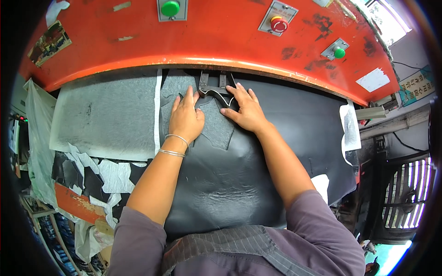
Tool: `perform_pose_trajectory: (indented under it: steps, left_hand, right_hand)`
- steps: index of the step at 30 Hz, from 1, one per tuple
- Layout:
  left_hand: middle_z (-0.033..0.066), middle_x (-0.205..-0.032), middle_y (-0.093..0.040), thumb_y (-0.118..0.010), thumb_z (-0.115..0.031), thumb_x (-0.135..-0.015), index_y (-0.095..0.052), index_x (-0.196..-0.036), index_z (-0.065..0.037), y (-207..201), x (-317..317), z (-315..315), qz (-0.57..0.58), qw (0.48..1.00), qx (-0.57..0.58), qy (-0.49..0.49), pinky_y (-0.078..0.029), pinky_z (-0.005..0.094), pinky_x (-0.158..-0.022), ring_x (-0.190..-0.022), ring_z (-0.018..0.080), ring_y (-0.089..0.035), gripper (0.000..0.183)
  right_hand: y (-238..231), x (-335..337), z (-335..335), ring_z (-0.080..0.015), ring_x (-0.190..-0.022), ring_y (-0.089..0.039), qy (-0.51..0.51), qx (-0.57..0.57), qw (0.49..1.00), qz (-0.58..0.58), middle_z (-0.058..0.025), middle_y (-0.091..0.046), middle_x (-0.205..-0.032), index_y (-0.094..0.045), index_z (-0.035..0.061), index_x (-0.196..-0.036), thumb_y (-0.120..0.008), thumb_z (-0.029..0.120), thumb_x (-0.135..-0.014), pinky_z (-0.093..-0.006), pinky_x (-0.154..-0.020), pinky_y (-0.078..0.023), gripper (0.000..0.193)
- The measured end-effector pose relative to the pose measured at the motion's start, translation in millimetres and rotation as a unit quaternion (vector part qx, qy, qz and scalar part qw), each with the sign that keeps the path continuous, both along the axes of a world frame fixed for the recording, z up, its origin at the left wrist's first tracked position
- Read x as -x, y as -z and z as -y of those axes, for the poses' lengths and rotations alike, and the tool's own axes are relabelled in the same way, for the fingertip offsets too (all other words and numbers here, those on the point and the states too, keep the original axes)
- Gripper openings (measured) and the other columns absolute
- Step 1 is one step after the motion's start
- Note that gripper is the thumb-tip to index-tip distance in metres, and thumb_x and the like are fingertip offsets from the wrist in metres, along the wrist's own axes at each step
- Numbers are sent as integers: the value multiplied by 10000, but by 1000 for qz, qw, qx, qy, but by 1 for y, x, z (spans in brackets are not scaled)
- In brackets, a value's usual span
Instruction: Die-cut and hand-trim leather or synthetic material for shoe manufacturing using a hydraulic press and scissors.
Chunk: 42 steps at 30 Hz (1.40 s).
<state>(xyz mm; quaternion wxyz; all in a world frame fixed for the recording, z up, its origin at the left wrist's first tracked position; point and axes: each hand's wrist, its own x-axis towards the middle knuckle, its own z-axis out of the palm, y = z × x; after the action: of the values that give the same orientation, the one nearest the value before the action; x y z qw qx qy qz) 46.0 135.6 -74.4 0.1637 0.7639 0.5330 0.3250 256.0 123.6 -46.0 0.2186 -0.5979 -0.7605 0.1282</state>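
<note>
A dark metal cutting die (212, 90) with a curved, pointed edge stands on a sheet of black leather (221, 184), partly under an orange press head (138, 46). My left hand (186, 118) lies left of the die with its fingers stretched out, fingertips beside the die's left side. My right hand (247, 108) is at the die's right side, fingers spread. Its index fingertip touches the metal, and its thumb rests near the pointed corner. Just below the die, between my hands, shows a grey fuzzy piece (216, 126) with an angular outline. The die's far part is hidden under the press.
On the press front are two green buttons (170, 8) and a red stop button (279, 24). A grey sheet (103, 115) with a white edge covers the left side. Torn white and black scraps (115, 175) lie nearer me, beside clear plastic (39, 138).
</note>
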Motion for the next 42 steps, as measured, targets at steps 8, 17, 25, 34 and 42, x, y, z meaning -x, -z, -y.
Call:
perform_pose_trajectory:
  steps: [8,17,25,34,42]
  left_hand:
    - [142,-1030,-684,-590,-157,-912,-670,-1020,-3,-92,46,-7,266,960,-68,-46,-498,320,-817,-934,234,-652,205]
    - [136,-794,-559,-553,-195,-903,-567,-760,-41,-209,40,-39,27,967,-252,-25,-441,429,-717,-789,346,-538,211]
    - [80,-881,-631,-759,-340,-738,-682,-914,-85,-127,52,158,-81,975,48,201,-496,354,-766,-877,272,-603,319]
    - [93,-947,-635,-754,-242,-690,-643,-1003,-19,-64,45,257,-48,990,-33,130,-489,381,-798,-896,279,-591,399]
    - [93,-824,-627,-685,-185,-708,-667,-876,-35,-60,52,270,-32,993,-7,110,-474,386,-732,-783,280,-589,226]
  right_hand:
    - [-107,-75,21,-186,-1197,-473,187,-338,684,-619,-72,-515,-1263,-442,-17,-1329,-438,351,-1003,-376,-1057,-322,491]
    - [-198,-137,-41,-435,-1427,-82,426,-386,776,-260,-292,-37,-1534,-142,19,-1486,-292,631,-947,-511,-1142,-113,830]
    - [-122,10,161,-352,-1128,-548,-84,43,995,-38,-204,-570,-1226,-563,-12,-1198,-770,419,-743,-406,-952,-439,660]
    - [-41,85,255,-224,-801,-584,-121,-73,984,108,-78,-583,-821,-642,27,-885,-708,209,-681,-308,-692,-510,281]
    - [-35,88,265,-256,-750,-630,-140,-29,988,66,-92,-608,-787,-648,34,-813,-683,176,-689,-353,-614,-534,192]
